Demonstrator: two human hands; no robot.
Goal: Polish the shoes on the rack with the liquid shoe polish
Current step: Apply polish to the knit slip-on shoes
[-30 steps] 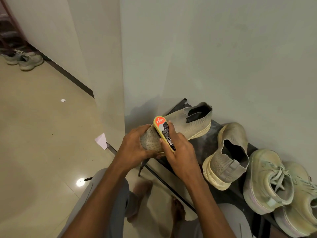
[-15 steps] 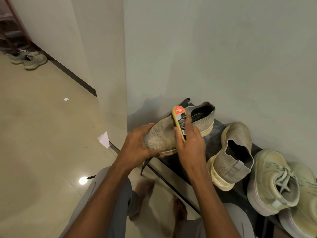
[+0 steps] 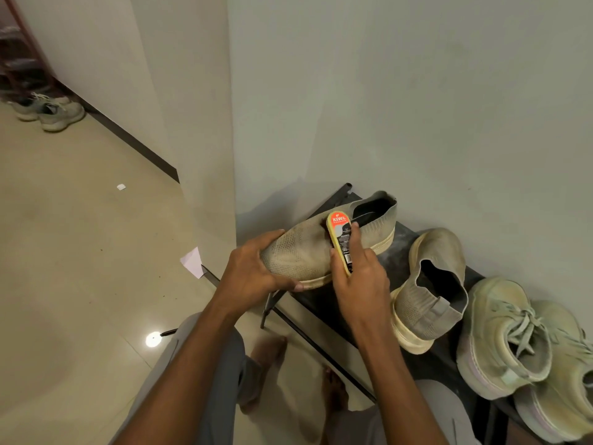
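A beige knit slip-on shoe (image 3: pixel 308 248) lies on its side at the left end of the black rack (image 3: pixel 401 239). My left hand (image 3: pixel 253 271) grips its toe, thumb under the sole edge. My right hand (image 3: pixel 359 277) holds a yellow shoe-polish applicator (image 3: pixel 340 242) with a red and black label, pressed against the middle of the shoe's upper. The applicator's working face is hidden against the shoe.
The matching slip-on (image 3: pixel 430 290) stands on the rack to the right, then a pair of pale green lace-up sneakers (image 3: pixel 513 338). A wall rises right behind the rack. Another pair of sneakers (image 3: pixel 48 110) sits on the tiled floor far left. My bare feet (image 3: pixel 266 367) are below.
My right hand has slid the applicator along the shoe from the toe toward the middle and opening. My left hand keeps its hold on the toe.
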